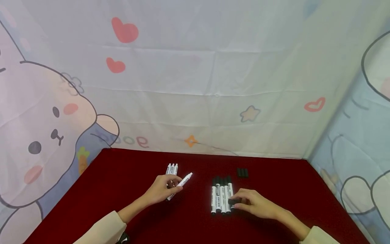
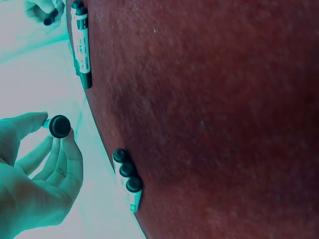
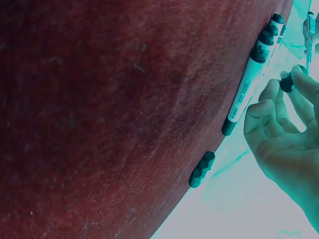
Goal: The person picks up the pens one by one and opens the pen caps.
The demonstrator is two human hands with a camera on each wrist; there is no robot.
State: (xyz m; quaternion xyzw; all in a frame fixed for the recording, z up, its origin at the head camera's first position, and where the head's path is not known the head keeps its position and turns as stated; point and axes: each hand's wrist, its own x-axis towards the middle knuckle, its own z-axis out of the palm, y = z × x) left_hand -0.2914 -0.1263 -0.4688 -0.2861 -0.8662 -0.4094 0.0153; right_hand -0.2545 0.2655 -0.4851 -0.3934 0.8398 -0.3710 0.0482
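My left hand (image 1: 161,188) pinches a white marker (image 1: 185,180) between thumb and fingers, its bare white tip pointing up and to the right. In the left wrist view the marker's round black end (image 2: 60,126) faces the camera. A small black cap (image 1: 233,201) is pinched in the fingers of my right hand (image 1: 257,203), above the near right end of a row of capped markers (image 1: 222,200). The right wrist view also shows the cap (image 3: 287,82) at those fingertips. Three uncapped markers (image 1: 172,168) lie side by side behind my left hand, which partly covers them.
Three black caps (image 1: 242,173) lie together toward the back right of the dark red tablecloth (image 1: 131,176). A pale printed curtain (image 1: 213,112) hangs along the table's back edge, with more of it at both sides.
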